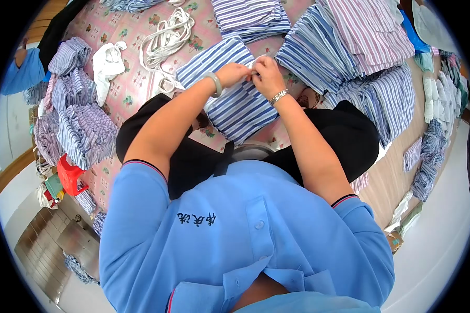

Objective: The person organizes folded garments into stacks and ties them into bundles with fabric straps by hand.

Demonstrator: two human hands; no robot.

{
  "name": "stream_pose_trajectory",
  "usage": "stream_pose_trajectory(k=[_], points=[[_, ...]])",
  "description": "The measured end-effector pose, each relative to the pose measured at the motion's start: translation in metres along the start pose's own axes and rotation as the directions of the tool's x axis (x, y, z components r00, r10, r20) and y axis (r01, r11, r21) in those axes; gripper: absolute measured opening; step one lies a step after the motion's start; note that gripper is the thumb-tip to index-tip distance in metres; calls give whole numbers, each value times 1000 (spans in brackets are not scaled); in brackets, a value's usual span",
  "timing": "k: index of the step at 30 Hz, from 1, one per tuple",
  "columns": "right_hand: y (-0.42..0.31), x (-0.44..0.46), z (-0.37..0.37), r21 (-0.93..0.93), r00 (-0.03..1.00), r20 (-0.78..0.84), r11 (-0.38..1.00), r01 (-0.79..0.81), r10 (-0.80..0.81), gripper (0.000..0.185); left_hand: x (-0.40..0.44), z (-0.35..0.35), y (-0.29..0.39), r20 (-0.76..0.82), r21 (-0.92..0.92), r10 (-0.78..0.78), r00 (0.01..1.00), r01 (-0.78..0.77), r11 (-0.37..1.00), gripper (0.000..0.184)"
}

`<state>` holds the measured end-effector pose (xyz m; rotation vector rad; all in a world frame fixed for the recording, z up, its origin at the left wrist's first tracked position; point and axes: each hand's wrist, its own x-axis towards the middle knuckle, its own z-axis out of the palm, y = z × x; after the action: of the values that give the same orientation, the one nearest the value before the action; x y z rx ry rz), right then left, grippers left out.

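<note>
In the head view a blue-and-white striped folded garment [237,112] lies between my legs. Above its upper right part my two hands meet fingertip to fingertip. My left hand [233,74], with a pale bangle at the wrist, is closed in a pinch. Opposite it, my right hand [269,76], with a metal band at the wrist, also pinches. A small white piece [260,59] shows at the fingers of my right hand; its kind is unclear. Whatever sits between my fingertips is mostly hidden.
Folded striped stacks [318,47] rise at the upper right, with pink-striped ones [373,36] on top. White cords [167,39] and a white cloth [108,68] lie on the pink flowered cover [133,31]. Bundled striped garments [86,130] and a red plastic item [69,175] are at left. Another person's sleeve [23,73] shows.
</note>
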<state>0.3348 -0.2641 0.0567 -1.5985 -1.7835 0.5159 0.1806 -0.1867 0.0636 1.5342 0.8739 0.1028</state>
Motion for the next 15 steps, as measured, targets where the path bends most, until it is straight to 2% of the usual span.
stream_pose_trajectory(k=[1, 2, 3, 4, 6, 7, 8, 9, 10, 11, 12, 13, 14, 15], points=[[-2, 4, -1, -4, 987, -98, 992, 127, -127, 8, -5, -9, 17, 144, -229, -260, 955, 287, 930, 33], [1, 5, -1, -4, 986, -99, 991, 132, -131, 8, -8, -13, 26, 339, -393, -450, 826, 560, 729, 32], [5, 6, -3, 96, 993, 14, 989, 113, -115, 7, -7, -9, 25, 342, -420, -499, 796, 604, 677, 31], [8, 7, -6, 190, 986, 129, 978, 83, -109, 5, -5, -8, 24, 341, -423, -496, 799, 601, 678, 31], [14, 7, -12, 171, 977, 187, 983, 70, -102, 5, -1, -8, 19, 380, -301, -464, 800, 582, 756, 27], [18, 8, -13, 160, 964, 264, 986, -47, 3, 7, 2, -7, 19, 273, -122, -388, 880, 432, 893, 23], [19, 9, -14, 141, 935, 337, 976, -166, 110, 10, 5, -3, 12, 272, -125, -390, 880, 434, 892, 23], [24, 11, -11, 239, 912, 373, 932, -274, 173, 13, 6, 3, 2, 97, 60, -120, 988, 115, 992, 22], [19, 15, -15, 295, 870, 413, 864, -407, 269, 13, 3, 6, 4, -14, 290, 199, 980, -187, 939, 24], [23, 15, -10, 253, 907, 354, 910, -329, 229, 19, 0, 1, 13, 42, 335, 47, 998, -58, 941, 27], [25, 18, -8, 203, 937, 296, 947, -249, 183, 25, 2, -1, 9, 42, 334, 46, 998, -58, 941, 27], [22, 18, -11, 202, 937, 297, 947, -248, 183, 25, 2, -5, 10, 62, 215, 2, 998, -15, 977, 26], [17, 18, -13, -17, 976, 177, 992, -124, 125, 30, 2, -8, 10, 88, 94, -39, 995, 31, 995, 25], [13, 18, -15, -248, 997, 72, 969, -18, 37, 35, 0, -10, 10, 109, 24, -146, 983, 145, 989, 21]])
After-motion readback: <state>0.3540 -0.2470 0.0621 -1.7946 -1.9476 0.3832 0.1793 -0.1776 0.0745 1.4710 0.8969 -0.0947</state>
